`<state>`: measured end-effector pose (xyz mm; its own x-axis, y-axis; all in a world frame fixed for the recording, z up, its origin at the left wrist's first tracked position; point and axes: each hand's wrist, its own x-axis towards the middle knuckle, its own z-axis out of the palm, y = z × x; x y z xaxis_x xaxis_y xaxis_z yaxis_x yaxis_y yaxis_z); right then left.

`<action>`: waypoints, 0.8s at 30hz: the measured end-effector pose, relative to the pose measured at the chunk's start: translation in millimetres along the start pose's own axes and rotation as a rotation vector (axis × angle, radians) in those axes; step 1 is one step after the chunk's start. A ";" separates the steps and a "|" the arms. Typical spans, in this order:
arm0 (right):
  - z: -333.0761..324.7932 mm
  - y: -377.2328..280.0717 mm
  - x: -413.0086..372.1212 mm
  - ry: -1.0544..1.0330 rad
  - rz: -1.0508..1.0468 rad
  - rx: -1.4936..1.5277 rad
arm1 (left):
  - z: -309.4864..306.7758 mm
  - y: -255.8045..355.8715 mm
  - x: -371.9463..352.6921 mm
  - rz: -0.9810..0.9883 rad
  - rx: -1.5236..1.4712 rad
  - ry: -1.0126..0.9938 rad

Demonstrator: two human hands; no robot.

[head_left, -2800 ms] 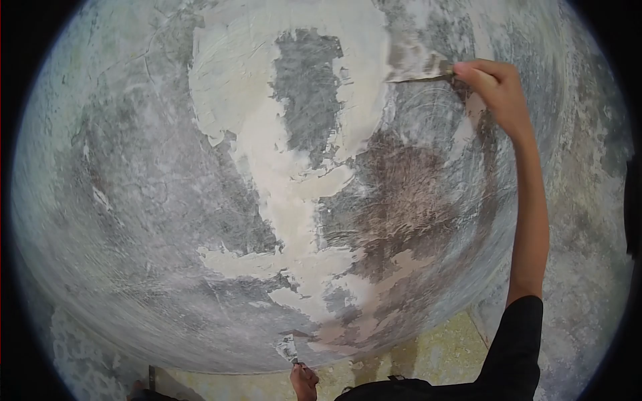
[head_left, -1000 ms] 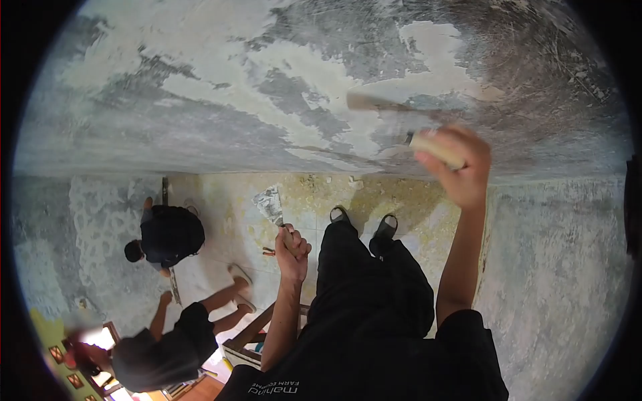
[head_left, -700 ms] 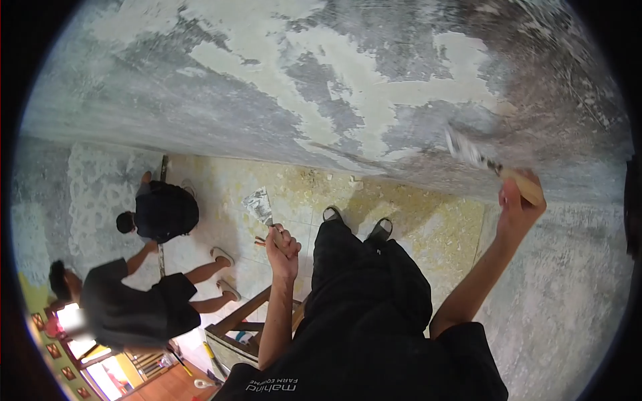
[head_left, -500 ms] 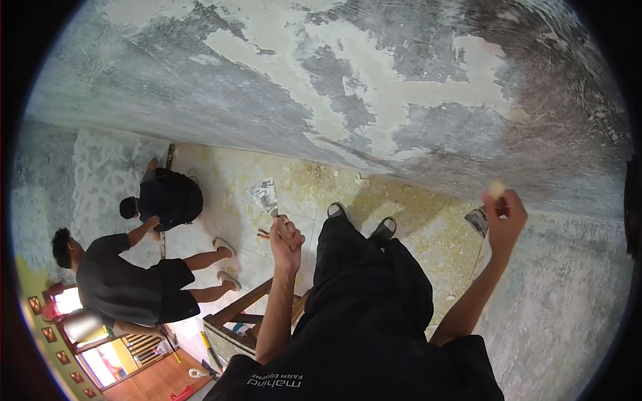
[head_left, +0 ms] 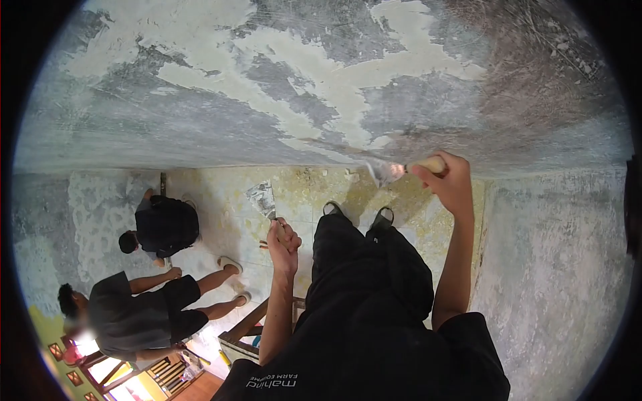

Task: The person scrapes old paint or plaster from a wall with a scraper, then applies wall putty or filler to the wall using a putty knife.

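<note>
My left hand (head_left: 284, 242) is wrapped round the handle of a putty knife (head_left: 261, 198), whose wide blade is smeared with grey and white and points toward the wall. In my right hand (head_left: 451, 184) is a second putty knife (head_left: 384, 172), gripped by its pale handle with the blade aimed left. That blade is close to the lower part of the wall (head_left: 394, 107), slightly blurred. Uneven patches of pale filler (head_left: 334, 83) spread over the grey wall surface above both hands.
Two people in dark clothes are at the left, one crouching (head_left: 167, 226) by the far wall, one bending over (head_left: 140, 304). A wooden frame (head_left: 251, 327) stands beside my left forearm. Debris speckles the tiled floor (head_left: 301, 184). Another wall (head_left: 548, 260) rises at the right.
My right hand has swung left with its putty knife, the blade turning to point left. My left hand holds nearly still. The view has tilted, and the bending person has shifted.
</note>
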<state>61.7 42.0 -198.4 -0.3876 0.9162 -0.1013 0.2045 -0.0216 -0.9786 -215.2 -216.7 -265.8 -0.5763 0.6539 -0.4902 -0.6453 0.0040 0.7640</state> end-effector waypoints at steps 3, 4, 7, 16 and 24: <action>25.0 -0.1 9.3 0.000 -0.041 0.063 | 0.0 0.9 1.6 0.004 0.006 0.003; 32.8 -0.4 12.5 0.019 -0.066 0.099 | 0.1 1.7 1.7 0.012 0.018 0.002; 44.7 -11.6 21.3 -0.008 -0.083 0.051 | -1.2 4.1 -0.1 0.026 0.037 -0.001; 20.7 -36.4 72.4 -0.258 -0.301 0.030 | -16.1 1.8 -2.8 0.021 0.006 -0.004; 5.9 -21.8 52.7 0.217 -0.352 0.068 | -26.9 2.9 -4.0 0.039 -0.031 0.042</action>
<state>31.6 88.4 -183.5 -0.2231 0.9352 0.2749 0.0303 0.2885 -0.9570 -228.2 -239.7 -272.9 -0.6212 0.6210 -0.4779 -0.6367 -0.0444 0.7699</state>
